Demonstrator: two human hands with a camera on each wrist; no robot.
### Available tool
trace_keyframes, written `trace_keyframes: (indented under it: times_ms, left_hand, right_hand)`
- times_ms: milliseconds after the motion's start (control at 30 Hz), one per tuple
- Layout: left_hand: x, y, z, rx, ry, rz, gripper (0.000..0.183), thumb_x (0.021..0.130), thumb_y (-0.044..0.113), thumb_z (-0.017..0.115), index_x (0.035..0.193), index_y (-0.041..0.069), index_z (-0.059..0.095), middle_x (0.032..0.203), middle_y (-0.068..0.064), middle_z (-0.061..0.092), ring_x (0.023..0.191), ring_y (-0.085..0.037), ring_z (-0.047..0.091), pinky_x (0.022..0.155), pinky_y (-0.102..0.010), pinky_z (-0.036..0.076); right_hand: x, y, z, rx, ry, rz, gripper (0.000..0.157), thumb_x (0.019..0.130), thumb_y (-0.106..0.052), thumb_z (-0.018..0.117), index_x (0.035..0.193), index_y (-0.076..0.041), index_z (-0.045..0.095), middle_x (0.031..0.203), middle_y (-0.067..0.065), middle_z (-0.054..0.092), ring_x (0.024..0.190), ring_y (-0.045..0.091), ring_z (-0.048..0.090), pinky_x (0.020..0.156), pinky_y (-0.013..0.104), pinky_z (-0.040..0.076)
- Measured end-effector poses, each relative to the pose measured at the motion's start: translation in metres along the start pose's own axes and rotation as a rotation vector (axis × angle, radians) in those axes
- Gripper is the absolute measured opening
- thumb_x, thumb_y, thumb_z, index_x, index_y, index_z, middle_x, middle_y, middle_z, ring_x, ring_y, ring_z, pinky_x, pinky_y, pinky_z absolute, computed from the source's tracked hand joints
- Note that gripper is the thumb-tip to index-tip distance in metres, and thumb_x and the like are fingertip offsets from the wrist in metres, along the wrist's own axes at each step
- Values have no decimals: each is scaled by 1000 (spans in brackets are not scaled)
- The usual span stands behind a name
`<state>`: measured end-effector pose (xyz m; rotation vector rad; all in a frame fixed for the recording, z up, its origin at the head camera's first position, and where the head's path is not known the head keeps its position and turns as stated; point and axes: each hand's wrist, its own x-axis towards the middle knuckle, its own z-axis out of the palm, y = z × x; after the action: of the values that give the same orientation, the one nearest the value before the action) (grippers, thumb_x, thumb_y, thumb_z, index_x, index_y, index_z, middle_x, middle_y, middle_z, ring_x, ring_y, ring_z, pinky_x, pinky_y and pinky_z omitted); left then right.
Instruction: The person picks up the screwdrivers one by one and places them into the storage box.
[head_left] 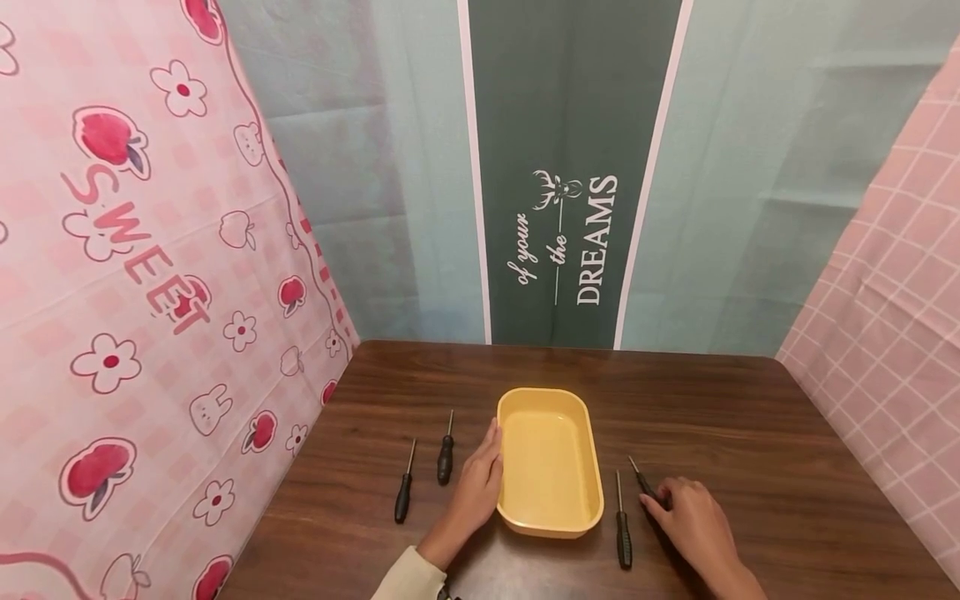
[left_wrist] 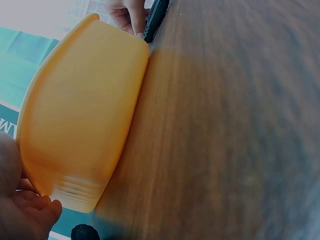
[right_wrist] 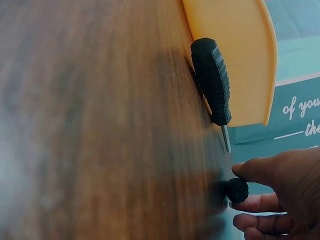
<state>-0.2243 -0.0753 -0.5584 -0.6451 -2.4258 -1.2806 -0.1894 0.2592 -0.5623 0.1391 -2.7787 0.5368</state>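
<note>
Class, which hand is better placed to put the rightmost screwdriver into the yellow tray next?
Probably the right hand: it holds that screwdriver, right of the tray. The left hand rests against the tray's left side, better suited to steadying it.

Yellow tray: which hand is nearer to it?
Left: the left hand touches the yellow tray along its left side; the right hand is apart, to its right, pinching a black screwdriver.

The yellow tray (head_left: 543, 467) looks like smooth, faintly glossy plastic. Black screwdrivers (head_left: 624, 540) pair plastic-looking handles with metal shafts. The table (head_left: 712, 417) has a dark wood-grain surface with a soft sheen.
</note>
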Motion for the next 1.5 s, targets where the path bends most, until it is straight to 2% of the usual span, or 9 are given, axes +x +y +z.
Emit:
trace_keyframes:
  times_ms: [200, 433, 633, 767, 1000, 1233, 1500]
  left_hand:
    - [0, 1, 0, 7, 0, 0, 46, 98, 1, 43, 142, -6, 33, 153, -11, 22, 135, -27, 31, 103, -41, 35]
    - [0, 0, 0, 9, -2, 0, 46, 97, -1, 44, 141, -7, 33, 152, -12, 22, 135, -27, 31, 102, -40, 35]
    - [0, -1, 1, 4, 12, 16, 46, 96, -4, 44, 140, -9, 34, 152, -13, 23, 135, -28, 32, 102, -42, 36]
    - [0, -2, 2, 6, 8, 10, 47, 96, -4, 44, 141, -8, 34, 152, -12, 23, 135, -26, 32, 102, -40, 35]
    - [0, 0, 1, -3, -5, -8, 47, 97, 0, 43, 142, -6, 33, 153, -10, 21, 136, -23, 30, 103, -39, 34]
    - [1, 1, 0, -2, -4, -3, 46, 98, 1, 43, 142, -6, 32, 153, -10, 21, 136, -24, 31, 102, -39, 35]
    - [1, 2, 0, -2, 9, 11, 46, 97, -1, 43, 141, -8, 33, 152, -13, 22, 135, -27, 32, 102, -40, 35]
  right_hand:
    - [4, -2, 1, 32, -34, 10, 25, 75, -27, 78, 76, -6, 64, 60, -3, 53, 55, 12, 44, 49, 29, 38]
    - [7, -4, 3, 55, -47, 28, 27, 77, -23, 78, 85, 0, 66, 56, -4, 51, 48, 9, 41, 43, 25, 34]
    - [8, -4, 5, 62, -54, 48, 27, 78, -23, 76, 89, 0, 66, 51, -6, 44, 44, 9, 38, 39, 24, 30]
    - [7, -4, 6, 60, -63, 66, 26, 79, -24, 75, 89, -1, 66, 51, -6, 45, 44, 9, 39, 39, 26, 31]
    - [12, -6, 6, 44, -67, 83, 19, 79, -21, 74, 82, -5, 64, 56, -3, 51, 47, 13, 43, 40, 30, 33]
    - [16, -8, 5, 36, -119, 103, 24, 81, -20, 70, 69, -12, 51, 54, -2, 43, 47, 13, 41, 40, 29, 30]
    - [19, -9, 2, 41, -166, 114, 24, 79, -18, 66, 65, -13, 47, 53, -2, 42, 47, 13, 40, 40, 28, 29]
